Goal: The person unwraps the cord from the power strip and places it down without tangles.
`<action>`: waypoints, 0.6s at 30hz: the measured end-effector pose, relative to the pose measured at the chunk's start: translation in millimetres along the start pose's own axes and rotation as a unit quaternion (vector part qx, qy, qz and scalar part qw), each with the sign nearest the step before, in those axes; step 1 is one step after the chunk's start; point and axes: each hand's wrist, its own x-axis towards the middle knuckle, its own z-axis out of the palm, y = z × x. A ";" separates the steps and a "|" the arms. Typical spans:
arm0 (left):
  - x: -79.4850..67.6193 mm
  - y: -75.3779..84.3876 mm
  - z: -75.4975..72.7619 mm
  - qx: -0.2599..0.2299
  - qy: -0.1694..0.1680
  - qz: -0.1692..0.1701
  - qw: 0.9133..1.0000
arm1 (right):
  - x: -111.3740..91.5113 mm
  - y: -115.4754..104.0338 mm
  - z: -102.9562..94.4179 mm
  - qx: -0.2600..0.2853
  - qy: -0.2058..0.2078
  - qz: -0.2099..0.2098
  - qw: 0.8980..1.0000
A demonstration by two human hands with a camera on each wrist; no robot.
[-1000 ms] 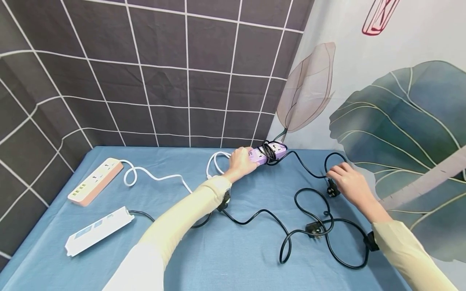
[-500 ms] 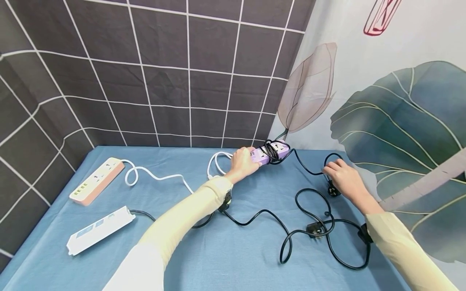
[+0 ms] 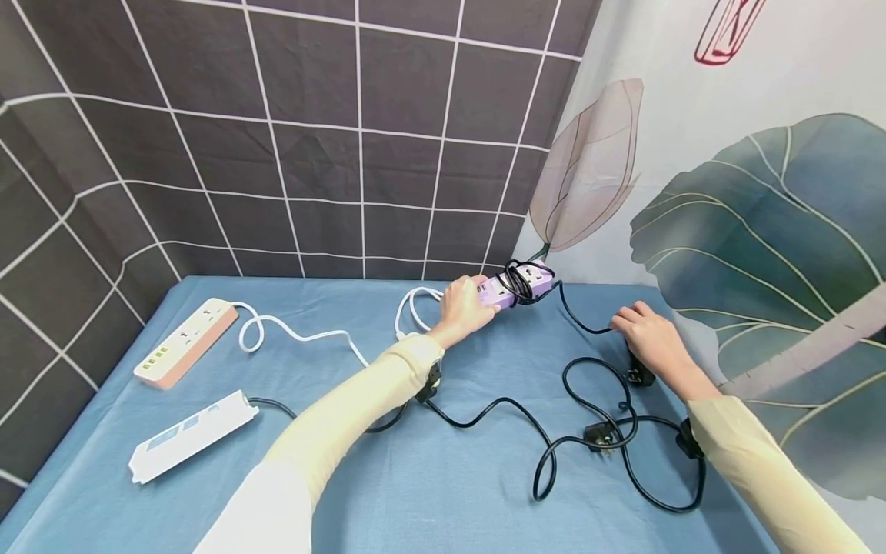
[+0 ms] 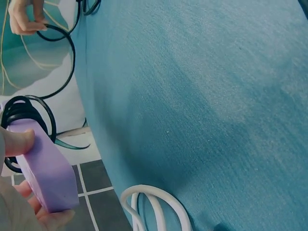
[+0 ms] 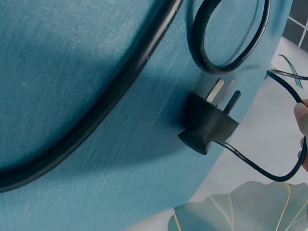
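My left hand (image 3: 462, 309) grips one end of a purple power strip (image 3: 493, 293) at the table's back edge. In the left wrist view, its thumb lies along one side of the strip (image 4: 50, 168) and fingertips show on the other. Black cord (image 3: 517, 283) is wound round the strip's middle, and a length runs across to the right. There my right hand (image 3: 654, 342) pinches this cord between thumb and fingers. Just past that pinch, the cord's black plug (image 5: 209, 122) dangles close over the blue cloth, prongs showing. The head view has it partly behind the hand.
A white-and-peach power strip (image 3: 185, 342) with white cord and a white power strip (image 3: 192, 437) lie at the left. Thick black cord (image 3: 519, 409) with another plug (image 3: 599, 435) loops over the front right. A grey gridded curtain (image 3: 304, 154) rises behind the table.
My right hand has shifted slightly left along with the cord, and the loop above its fingers no longer shows. The purple strip has risen slightly and moved a little right.
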 end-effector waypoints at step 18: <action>-6.2 2.9 -0.2 0.018 -0.049 0.028 0.998 | 16.2 10.0 11.3 -0.002 -0.029 0.064 0.998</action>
